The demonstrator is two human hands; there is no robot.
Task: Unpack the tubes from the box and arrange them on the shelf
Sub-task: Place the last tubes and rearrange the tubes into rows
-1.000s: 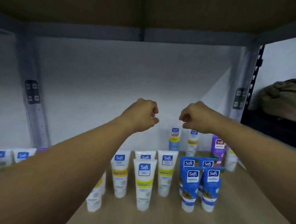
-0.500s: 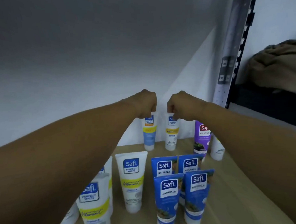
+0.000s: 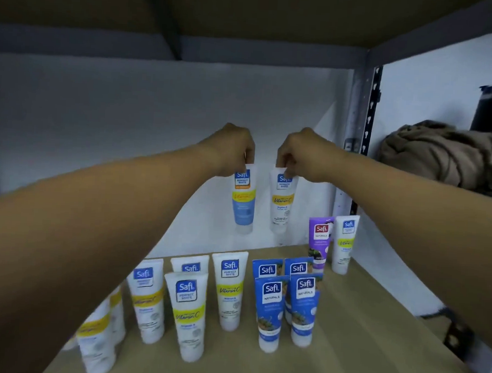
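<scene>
Both tubes hang straight down from the pinch, long axis vertical, caps lowest, above the back edge of the shelf board [image 3: 360,320]. The left hand [image 3: 231,151] pinches the crimped top of the blue tube [image 3: 243,206]; the right hand [image 3: 300,155] pinches the top of the white tube [image 3: 281,205]. Each tube is clear of the shelf board (the bare strip behind the standing rows lies directly beneath), so setting them down probably needs only a straight descent, each hand equally near.
</scene>
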